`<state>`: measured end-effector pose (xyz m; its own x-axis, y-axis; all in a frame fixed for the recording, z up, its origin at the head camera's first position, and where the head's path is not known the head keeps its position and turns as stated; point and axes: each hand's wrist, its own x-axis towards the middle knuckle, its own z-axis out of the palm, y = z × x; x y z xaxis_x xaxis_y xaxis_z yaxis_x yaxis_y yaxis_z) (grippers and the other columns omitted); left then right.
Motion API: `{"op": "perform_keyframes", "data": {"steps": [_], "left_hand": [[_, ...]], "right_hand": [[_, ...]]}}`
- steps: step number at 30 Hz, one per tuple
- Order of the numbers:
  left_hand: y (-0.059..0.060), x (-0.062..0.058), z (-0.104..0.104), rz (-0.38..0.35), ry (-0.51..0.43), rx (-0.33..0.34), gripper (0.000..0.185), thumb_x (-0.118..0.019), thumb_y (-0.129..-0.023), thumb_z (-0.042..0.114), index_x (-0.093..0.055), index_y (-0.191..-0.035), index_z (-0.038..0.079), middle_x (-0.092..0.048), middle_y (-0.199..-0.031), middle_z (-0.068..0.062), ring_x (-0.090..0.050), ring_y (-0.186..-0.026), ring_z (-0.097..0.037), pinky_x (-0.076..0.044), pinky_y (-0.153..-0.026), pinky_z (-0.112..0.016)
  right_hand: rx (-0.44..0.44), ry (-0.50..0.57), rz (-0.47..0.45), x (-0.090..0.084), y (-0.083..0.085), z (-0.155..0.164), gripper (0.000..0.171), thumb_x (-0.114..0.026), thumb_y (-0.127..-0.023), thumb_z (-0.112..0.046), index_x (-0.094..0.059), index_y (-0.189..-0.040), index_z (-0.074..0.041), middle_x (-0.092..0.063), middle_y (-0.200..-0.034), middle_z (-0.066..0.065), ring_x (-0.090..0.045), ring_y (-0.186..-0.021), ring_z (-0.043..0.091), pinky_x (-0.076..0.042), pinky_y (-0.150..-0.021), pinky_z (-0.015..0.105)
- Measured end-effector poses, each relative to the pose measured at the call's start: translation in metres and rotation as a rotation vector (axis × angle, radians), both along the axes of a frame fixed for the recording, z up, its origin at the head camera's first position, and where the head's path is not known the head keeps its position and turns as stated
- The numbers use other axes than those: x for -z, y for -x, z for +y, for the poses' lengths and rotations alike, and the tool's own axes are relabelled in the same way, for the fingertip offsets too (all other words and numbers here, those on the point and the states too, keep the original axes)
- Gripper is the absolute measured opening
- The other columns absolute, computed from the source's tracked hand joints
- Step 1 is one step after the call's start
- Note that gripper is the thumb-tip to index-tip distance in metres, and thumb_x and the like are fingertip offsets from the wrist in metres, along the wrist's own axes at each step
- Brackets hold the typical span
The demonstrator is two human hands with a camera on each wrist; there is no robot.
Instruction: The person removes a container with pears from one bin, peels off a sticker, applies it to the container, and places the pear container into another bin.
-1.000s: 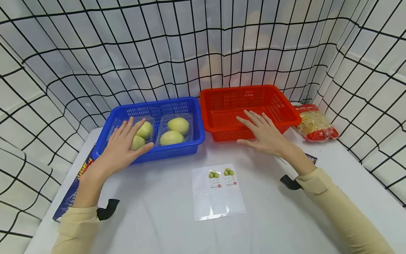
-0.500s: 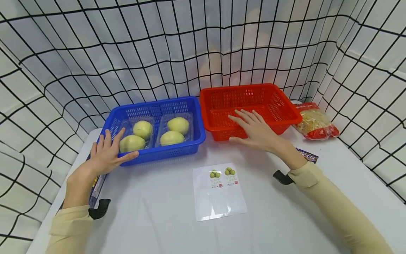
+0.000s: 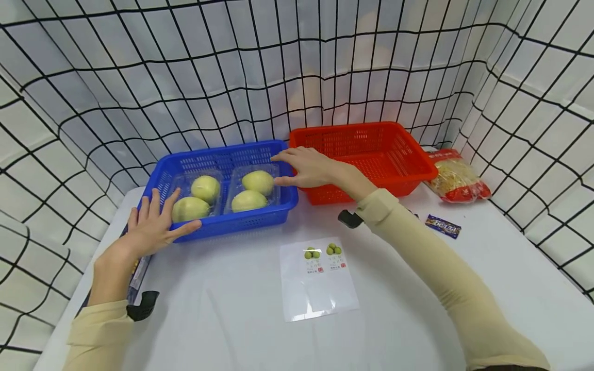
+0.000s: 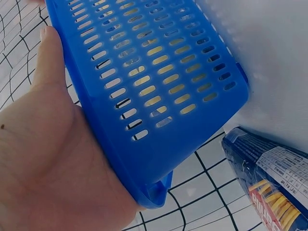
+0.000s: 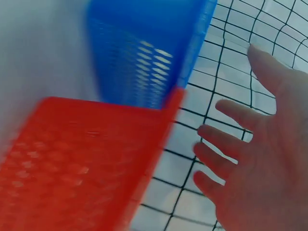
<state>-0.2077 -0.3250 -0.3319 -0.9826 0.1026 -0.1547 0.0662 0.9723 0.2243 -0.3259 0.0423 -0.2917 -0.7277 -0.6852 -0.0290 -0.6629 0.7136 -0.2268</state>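
A blue basket holds two clear packs of yellow-green fruit. My left hand presses flat against the basket's front left corner, fingers straight. In the left wrist view the palm lies on the blue basket wall. My right hand hovers at the basket's right rim beside the right fruit pack, fingers spread and holding nothing. The right wrist view shows that hand open above the seam between the blue basket and the red basket.
An empty red basket stands right of the blue one. A bag of bean sprouts and a small candy bar lie at the right. A sticker sheet lies in front. A blue packet sits under my left wrist. Netting walls surround the table.
My right hand has swung left from the red basket to the blue basket's right rim. My left hand drew back from over the fruit to the basket's front left corner.
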Motion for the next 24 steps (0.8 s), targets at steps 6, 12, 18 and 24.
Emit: {"op": "perform_keyframes", "data": {"steps": [6, 12, 18, 24], "left_hand": [[-0.001, 0.000, 0.000, 0.014, -0.002, -0.001, 0.112, -0.045, -0.093, 0.079, 0.011, -0.165, 0.012, 0.022, -0.161, -0.041, 0.015, -0.147, -0.067, 0.007, -0.117, -0.081], [-0.004, 0.005, 0.001, 0.022, -0.021, 0.001, 0.111, -0.045, -0.093, 0.078, 0.008, -0.165, 0.012, 0.020, -0.162, -0.041, 0.015, -0.147, -0.067, 0.007, -0.116, -0.081], [-0.004, 0.004, 0.002, 0.029, -0.027, 0.002, 0.111, -0.044, -0.094, 0.079, 0.007, -0.165, 0.011, 0.021, -0.162, -0.040, 0.016, -0.148, -0.066, 0.008, -0.117, -0.081], [-0.005, 0.001, 0.000, 0.024, -0.032, 0.000, 0.111, -0.045, -0.093, 0.079, 0.007, -0.165, 0.011, 0.021, -0.163, -0.039, 0.016, -0.148, -0.066, 0.009, -0.117, -0.081]], "right_hand": [[-0.067, -0.132, -0.080, -0.023, 0.026, -0.043, 0.074, -0.048, -0.101, -0.061, -0.032, -0.162, -0.022, -0.029, -0.170, 0.009, -0.025, -0.159, 0.033, -0.023, -0.130, 0.058], [-0.073, -0.270, -0.107, -0.018, 0.044, -0.079, 0.074, -0.045, -0.103, -0.062, -0.028, -0.163, -0.022, -0.023, -0.172, 0.008, -0.020, -0.161, 0.030, -0.020, -0.131, 0.055], [-0.033, -0.224, -0.219, -0.010, 0.060, -0.102, 0.078, -0.044, -0.104, -0.062, -0.020, -0.165, -0.020, -0.018, -0.174, 0.005, -0.016, -0.162, 0.028, -0.018, -0.132, 0.051], [0.106, -0.290, -0.324, -0.007, 0.073, -0.110, 0.088, -0.039, -0.100, -0.071, -0.004, -0.167, -0.026, -0.003, -0.176, -0.002, -0.005, -0.164, 0.023, -0.013, -0.133, 0.051]]}}
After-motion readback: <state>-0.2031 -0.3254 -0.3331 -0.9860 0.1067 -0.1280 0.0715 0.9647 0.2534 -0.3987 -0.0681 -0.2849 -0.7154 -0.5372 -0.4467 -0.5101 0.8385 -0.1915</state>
